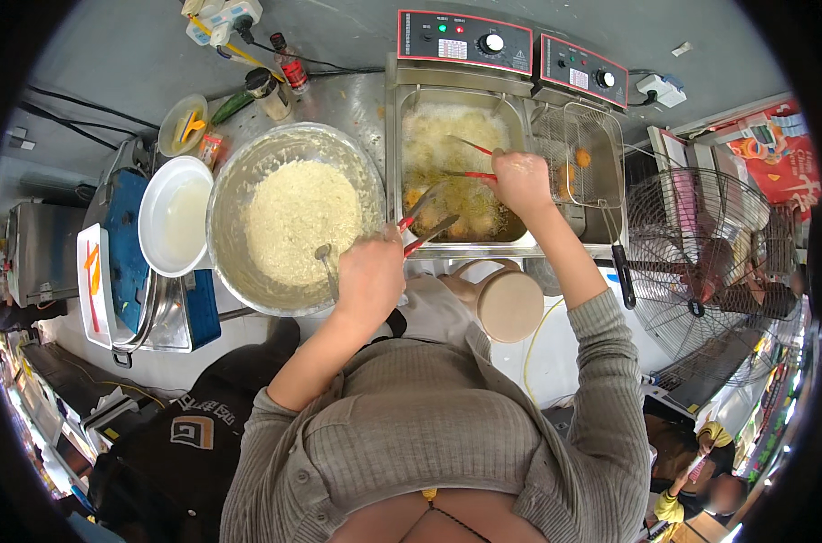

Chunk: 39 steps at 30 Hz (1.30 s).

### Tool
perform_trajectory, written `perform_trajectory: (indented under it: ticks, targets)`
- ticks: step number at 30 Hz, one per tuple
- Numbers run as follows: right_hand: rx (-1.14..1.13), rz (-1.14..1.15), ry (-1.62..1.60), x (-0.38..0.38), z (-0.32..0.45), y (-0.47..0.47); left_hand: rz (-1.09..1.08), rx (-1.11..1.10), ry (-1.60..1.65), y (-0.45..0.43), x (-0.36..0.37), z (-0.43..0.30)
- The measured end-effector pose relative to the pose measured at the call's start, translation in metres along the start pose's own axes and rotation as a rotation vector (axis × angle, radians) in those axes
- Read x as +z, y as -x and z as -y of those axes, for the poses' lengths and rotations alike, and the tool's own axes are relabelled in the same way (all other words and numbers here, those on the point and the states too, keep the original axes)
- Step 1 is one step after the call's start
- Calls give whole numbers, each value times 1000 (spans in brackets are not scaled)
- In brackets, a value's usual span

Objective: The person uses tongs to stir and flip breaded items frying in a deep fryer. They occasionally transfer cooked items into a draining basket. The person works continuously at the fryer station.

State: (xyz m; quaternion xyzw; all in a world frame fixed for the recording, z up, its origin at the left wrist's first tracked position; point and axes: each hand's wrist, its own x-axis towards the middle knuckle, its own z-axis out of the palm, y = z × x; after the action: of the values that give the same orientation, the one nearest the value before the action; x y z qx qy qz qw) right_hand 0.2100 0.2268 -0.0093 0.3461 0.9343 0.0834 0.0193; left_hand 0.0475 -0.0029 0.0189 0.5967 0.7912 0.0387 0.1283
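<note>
My left hand (371, 271) grips red-handled metal tongs (430, 229) and also a metal spoon (328, 266), whose bowl hangs over the near right part of a large metal bowl (222, 224) of pale, lumpy batter (302, 217). The tongs reach over the near edge of the left fryer tank. My right hand (522, 178), above that tank's right side, is closed on a tool with red-coated prongs (475, 175); its exact kind is unclear. Below both hands, pale oil (452, 136) foams in the fryer, and golden fried pieces (475, 224) lie near its front.
A wire basket (591, 156) with a few fried balls (582, 157) sits over the right tank, its black handle (623, 275) jutting forward. Left stand a white bowl of cloudy liquid (154, 217) and a white tray (85, 292). A stool (511, 305) and wire-caged fan (696, 271) are nearby.
</note>
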Motion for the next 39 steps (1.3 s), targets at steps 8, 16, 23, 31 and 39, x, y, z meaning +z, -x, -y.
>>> perform_trajectory:
  ticks: [8,16,23,31,39]
  targets:
    - [-67,-21,0,34,-2,-12,75,-74,27,15,1,-1]
    - [75,-38,-41,31,-31,7,60,-55,-6,13,8,-1]
    - [202,-36,-89,10,-45,33,9,-20,21,8,1,-3]
    - [366,-155,-492,4,-63,65,-55,-4,53,3,4,-2]
    - [498,55,-499,5,-62,82,-10,8,90,-2,1,-1]
